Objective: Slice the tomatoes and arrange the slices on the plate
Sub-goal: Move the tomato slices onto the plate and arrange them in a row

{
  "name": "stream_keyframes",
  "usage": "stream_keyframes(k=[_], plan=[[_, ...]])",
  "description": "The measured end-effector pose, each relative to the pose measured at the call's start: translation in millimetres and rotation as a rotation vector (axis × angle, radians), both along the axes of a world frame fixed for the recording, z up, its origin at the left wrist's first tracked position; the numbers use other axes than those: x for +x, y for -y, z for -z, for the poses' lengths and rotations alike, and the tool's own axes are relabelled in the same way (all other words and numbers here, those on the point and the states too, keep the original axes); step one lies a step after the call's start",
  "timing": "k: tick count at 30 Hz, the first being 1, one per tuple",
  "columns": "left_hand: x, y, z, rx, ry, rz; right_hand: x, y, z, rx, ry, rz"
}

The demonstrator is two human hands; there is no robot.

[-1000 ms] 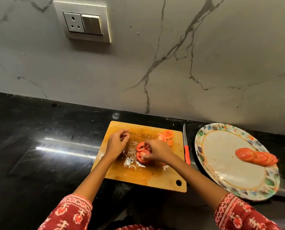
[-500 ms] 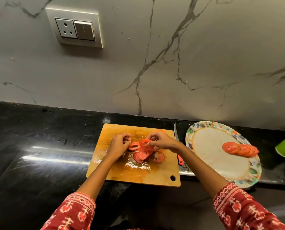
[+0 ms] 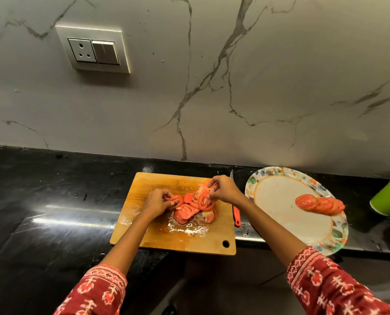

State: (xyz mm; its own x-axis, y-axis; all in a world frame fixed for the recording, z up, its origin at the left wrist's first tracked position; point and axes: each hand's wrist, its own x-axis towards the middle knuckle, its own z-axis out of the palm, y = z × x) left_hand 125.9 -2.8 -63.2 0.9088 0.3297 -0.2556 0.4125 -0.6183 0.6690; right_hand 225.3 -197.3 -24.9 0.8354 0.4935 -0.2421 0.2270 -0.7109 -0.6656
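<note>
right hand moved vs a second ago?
Yes. The right hand has lifted toward the far right corner of the wooden cutting board, pinching a tomato slice.

- I see a wooden cutting board (image 3: 157,233), matt, its grain scored and wet in patches.
- The surface (image 3: 41,201) looks like polished black stone, glossy with streaks of reflected light.
- The wall (image 3: 280,76) reads as smooth veined marble.
- The plate (image 3: 280,214) looks like printed paper.
- My sleeves (image 3: 94,292) are patterned cloth.
</note>
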Motion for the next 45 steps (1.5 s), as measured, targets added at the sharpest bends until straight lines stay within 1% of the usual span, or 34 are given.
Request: stream_keyframes(k=[3, 7, 10, 16, 20, 26, 30, 34, 36, 40, 42, 45], plan=[[-3, 0, -4, -0.026, 0.047, -0.042, 3, 5, -4, 0.013, -0.008, -0.030], [-3, 9, -17, 0.003, 0.171, -0.156, 3, 10, -4, 0.001, 0.006, -0.060], [-3, 17, -24, 0.006, 0.224, -0.169, 1, 11, 1, -0.013, 0.035, -0.091], [-2, 29, -32, -0.049, 0.220, -0.188, 1, 13, 5, -0.038, 0.035, -0.210], [3, 38, -32, -0.073, 0.224, -0.174, 8, 18, -7, -0.022, 0.033, -0.278], [23, 75, -34, -0.092, 0.260, -0.100, 27, 50, -26, 0.138, -0.008, -0.130], [46, 104, -24, -0.101, 0.243, -0.051, 36, 93, -24, 0.212, -0.053, -0.031], [72, 142, -18, -0.136, 0.223, 0.037, 42, 152, -19, 0.199, -0.041, 0.069], [85, 164, -15, -0.172, 0.241, 0.085, 47, 186, -16, 0.185, -0.029, 0.146], [113, 207, 1, -0.155, 0.226, 0.150, 63, 250, -17, 0.109, 0.027, 0.283], [124, 228, 7, -0.177, 0.217, 0.171, 72, 271, -17, 0.062, 0.040, 0.319], [136, 253, 9, -0.195, 0.221, 0.212, 81, 283, -13, 0.055, 0.001, 0.334]])
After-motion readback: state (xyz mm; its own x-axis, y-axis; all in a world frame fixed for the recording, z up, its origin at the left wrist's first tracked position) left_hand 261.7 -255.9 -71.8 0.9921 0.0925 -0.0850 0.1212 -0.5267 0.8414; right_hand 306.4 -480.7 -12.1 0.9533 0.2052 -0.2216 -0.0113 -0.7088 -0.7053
